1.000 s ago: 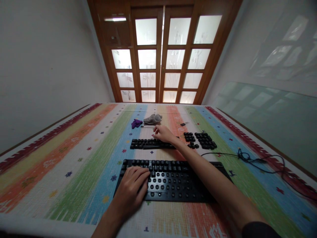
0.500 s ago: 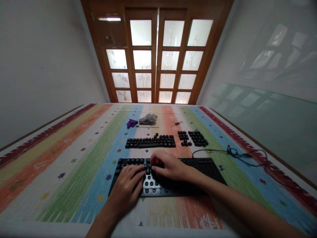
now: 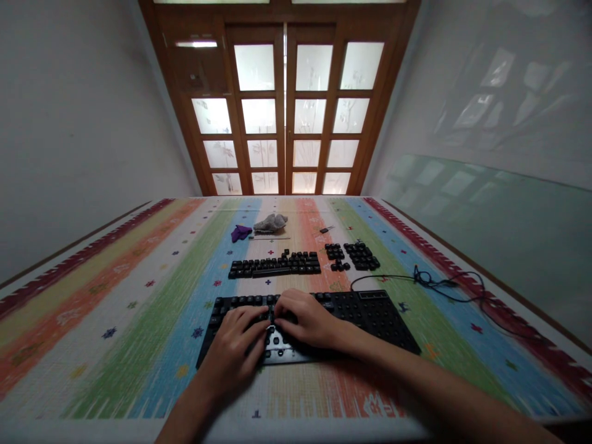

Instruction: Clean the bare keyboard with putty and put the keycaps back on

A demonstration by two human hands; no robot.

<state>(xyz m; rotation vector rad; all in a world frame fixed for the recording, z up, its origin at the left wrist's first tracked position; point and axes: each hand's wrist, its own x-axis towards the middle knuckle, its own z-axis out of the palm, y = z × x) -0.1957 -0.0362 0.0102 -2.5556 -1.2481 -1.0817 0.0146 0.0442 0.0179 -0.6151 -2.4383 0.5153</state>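
A black keyboard (image 3: 370,327) lies flat across the table, with keycaps along its left and upper rows and bare key switches on much of the rest. My left hand (image 3: 238,339) rests on its left part, fingers stretched toward the middle and no object visible in them. Beside them, my right hand (image 3: 305,317) bends over the keyboard's centre. Its fingers are curled with the thumb drawn in, and whatever the fingertips pinch is hidden. Between both hands, dark keycaps stand at the edge of the bare switches.
Behind the keyboard sit rows of loose keycaps (image 3: 275,265) and further groups of keycaps (image 3: 363,256) to the right. A cable (image 3: 430,280) coils at the right. Farther back are a purple cloth (image 3: 240,232), a grey cloth (image 3: 271,224) and a small dark tool (image 3: 326,229).
The whole view has shifted slightly, moving things a little left. My right hand has come down lower between the keys, with its fingers more folded; my left hand stays almost in place.
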